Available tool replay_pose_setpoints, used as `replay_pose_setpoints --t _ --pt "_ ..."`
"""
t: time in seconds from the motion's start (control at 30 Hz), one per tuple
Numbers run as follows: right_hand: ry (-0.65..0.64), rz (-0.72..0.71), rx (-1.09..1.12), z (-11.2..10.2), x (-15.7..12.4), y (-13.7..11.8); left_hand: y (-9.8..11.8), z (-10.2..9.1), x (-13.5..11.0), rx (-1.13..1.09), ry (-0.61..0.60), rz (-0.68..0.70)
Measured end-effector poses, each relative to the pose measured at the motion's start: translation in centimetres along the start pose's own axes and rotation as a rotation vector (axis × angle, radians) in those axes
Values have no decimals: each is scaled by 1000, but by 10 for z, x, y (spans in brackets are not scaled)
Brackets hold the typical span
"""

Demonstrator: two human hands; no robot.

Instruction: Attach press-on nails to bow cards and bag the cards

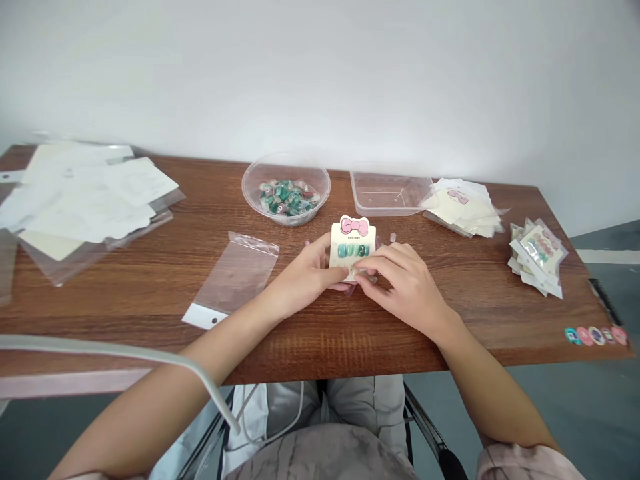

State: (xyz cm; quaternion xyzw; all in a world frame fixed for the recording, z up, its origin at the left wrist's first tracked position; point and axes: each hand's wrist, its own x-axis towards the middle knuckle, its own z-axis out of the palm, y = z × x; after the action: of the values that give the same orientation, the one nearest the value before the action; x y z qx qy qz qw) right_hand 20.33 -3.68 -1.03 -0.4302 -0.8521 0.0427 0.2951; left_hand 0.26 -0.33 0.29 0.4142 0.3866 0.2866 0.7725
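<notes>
A cream card (354, 239) with a pink bow-shaped top is held upright above the table by my left hand (314, 265), its thumb pressed on the card's lower left. Across the card runs a row of green press-on nails (343, 251). My right hand (403, 280) is closed, thumb and forefinger pinched against the card's lower part. Whatever sits between those fingertips is too small and hidden to tell. A few clear pinkish pieces (393, 237) lie on the table around the hands, partly covered by them.
Left of my hands lies a clear plastic bag (235, 270). Behind stand a round tub (320, 200) of green and pink nails and a clear rectangular tray (367, 208). Bow cards (463, 207) and bagged sets (537, 257) sit right, white papers (85, 193) left. A cable (150, 353) crosses the front.
</notes>
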Motion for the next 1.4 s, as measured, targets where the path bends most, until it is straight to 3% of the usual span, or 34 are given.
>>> replay_pose_setpoints --t 0.47,0.63,0.77,0.93,1.1,1.4 --pt "28 -17 11 5 -2 3 -9 -5 7 90 -17 85" --pt "157 -59 92 2 0 4 -9 -6 8 71 3 85" --pt "243 53 163 -10 -1 15 -4 -7 7 45 96 109" --pt "89 283 76 -18 -5 36 3 -13 6 40 186 153" --pt "-76 308 3 -7 -4 42 7 -16 6 20 212 164" --pt "-160 398 -23 5 -3 44 9 -15 6 -10 213 172"
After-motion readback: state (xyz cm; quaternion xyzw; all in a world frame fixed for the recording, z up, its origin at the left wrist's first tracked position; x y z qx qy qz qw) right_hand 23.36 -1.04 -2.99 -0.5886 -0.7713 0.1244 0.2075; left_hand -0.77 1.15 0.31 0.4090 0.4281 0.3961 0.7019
